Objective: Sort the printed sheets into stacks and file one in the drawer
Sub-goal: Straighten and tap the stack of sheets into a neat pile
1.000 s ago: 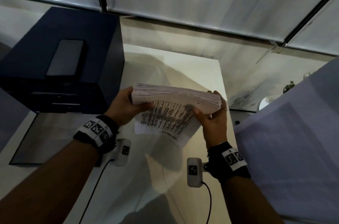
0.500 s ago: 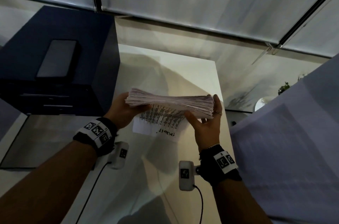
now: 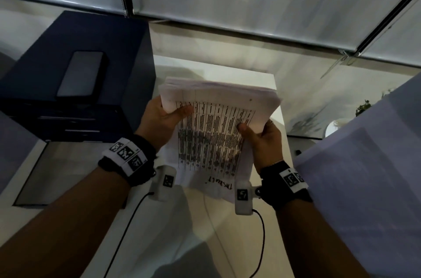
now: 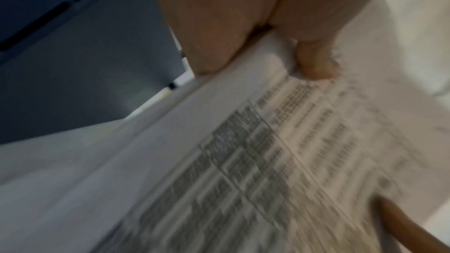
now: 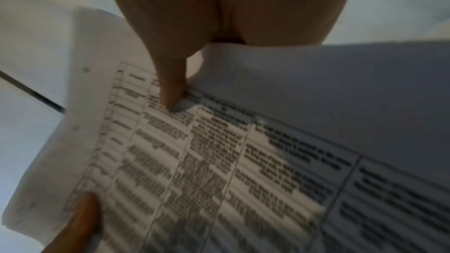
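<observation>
Head view, near to far: left hand [image 3: 163, 121] & right hand [image 3: 264, 141] each grip a side of the printed sheets [image 3: 216, 123], thumbs on top, fingers under. Stack is held up off the white bench [image 3: 227, 220], tilted toward the person, prob. to read the top page before sorting. Dark drawer unit [image 3: 75, 86] stands at the bench's far-left edge.

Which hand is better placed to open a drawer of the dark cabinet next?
Probably the left hand: the dark cabinet stands on its side. The right hand can keep gripping the stack of printed sheets.
</observation>
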The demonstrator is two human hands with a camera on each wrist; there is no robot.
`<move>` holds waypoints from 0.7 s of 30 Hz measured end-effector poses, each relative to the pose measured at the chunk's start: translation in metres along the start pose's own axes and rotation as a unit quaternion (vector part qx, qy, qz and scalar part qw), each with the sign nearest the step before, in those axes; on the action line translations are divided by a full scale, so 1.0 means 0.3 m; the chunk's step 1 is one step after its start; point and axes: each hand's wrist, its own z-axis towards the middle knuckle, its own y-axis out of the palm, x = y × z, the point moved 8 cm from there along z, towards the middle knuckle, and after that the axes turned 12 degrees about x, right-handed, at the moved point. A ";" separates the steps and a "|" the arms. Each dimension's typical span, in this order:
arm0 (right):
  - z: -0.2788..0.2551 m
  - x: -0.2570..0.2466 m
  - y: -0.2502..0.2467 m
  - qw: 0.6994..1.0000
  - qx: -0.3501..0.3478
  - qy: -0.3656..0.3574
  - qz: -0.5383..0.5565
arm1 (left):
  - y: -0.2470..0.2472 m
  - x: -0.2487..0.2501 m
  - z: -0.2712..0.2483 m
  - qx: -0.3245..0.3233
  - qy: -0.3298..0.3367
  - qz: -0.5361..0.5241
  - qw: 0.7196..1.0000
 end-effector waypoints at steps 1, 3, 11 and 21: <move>-0.015 -0.020 -0.003 1.000 0.011 -0.012 0.004 | -0.001 0.027 -0.012 0.022 0.026 0.006 0.999; -0.052 -0.048 -0.011 0.999 0.032 -0.027 0.005 | -0.013 0.055 -0.047 0.076 0.080 0.029 0.993; -0.153 0.030 0.030 0.998 0.004 -0.019 -0.059 | -0.040 -0.094 -0.098 0.034 0.089 0.083 0.992; -0.187 -0.046 0.015 0.998 0.019 -0.060 -0.002 | -0.099 -0.158 -0.099 0.012 0.026 0.031 0.999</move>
